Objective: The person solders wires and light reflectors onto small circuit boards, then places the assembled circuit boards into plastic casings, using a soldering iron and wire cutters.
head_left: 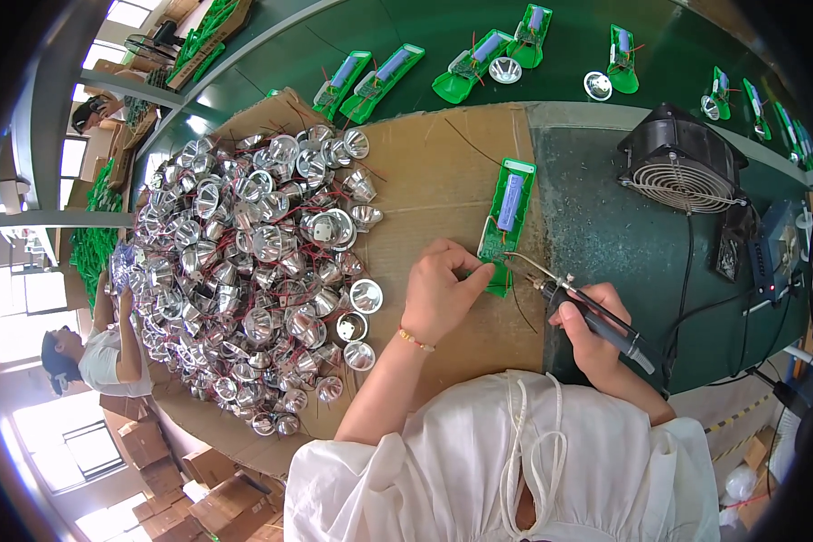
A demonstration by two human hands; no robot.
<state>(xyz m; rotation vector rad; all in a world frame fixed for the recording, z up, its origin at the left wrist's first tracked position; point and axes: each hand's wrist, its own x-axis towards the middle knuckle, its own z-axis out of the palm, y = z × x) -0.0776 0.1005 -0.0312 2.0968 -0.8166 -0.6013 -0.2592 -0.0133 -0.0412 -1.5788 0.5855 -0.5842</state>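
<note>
On the brown cardboard in front of me lies a green plastic lamp housing (493, 282) with a purple-blue battery cell (510, 203) and a small circuit board in it. My left hand (443, 287) is closed at the housing's lower left edge, thumb and finger pinched together; what they hold is too small to make out. From the right, my right hand (594, 330) grips a black soldering iron (610, 331) with a thin curved tube along it. Its tip points at the board, close to my left fingertips. Thin dark wires stick out from the housing.
A big heap of silvery reflector cups (253, 262) with red wires covers the cardboard at left. Along the far side lie several more green housings (384, 83). A black fan (682, 163) and a blue box (775, 257) with cables stand at right. Another person (108, 357) sits at far left.
</note>
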